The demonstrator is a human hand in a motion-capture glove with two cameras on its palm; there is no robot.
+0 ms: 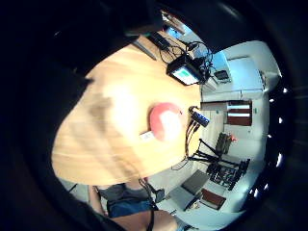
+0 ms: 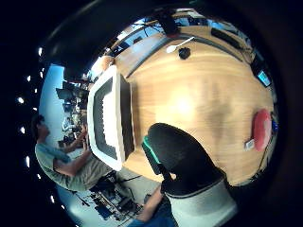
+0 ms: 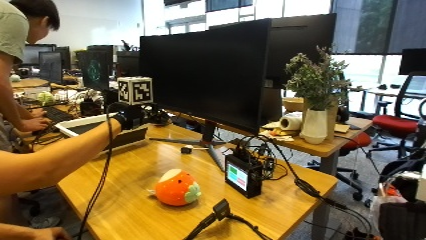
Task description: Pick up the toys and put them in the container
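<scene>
Wooden table (image 3: pixel 140 200) w/ big black monitor (image 3: pixel 219 70) standing across its back edge. White-rimmed container (image 3: pixel 80 125), dark inside, sits at the table's far left end, just in front of the monitor's left side. Small screen box (image 3: pixel 241 177) w/ cables is mid-table near the monitor foot. One toy seen: orange-red plush (image 3: pixel 176 188), round, pale patch on top, greenish bit at one side, lying on bare wood towards the near edge, just left of the screen box and well apart from the container.

Gloved right hand (image 3: pixel 130 117) is out over the container's near side, arm stretched across the table. Thumb side palm view has a black-gloved digit (image 2: pixel 182 158) beside the container (image 2: pixel 111 118), w/ a green bit tucked against it; can't tell if that's a toy or part of the rig, so can't tell if the hand holds anything or how its fingers stand.

Judgement: hand's at the drop-off end. If sth is held, let go only once fully inside the rim. Next, reach back for the plush (image 1: pixel 166 120); come from above, wrap its round body, lift clear of the cables nearby.
</scene>
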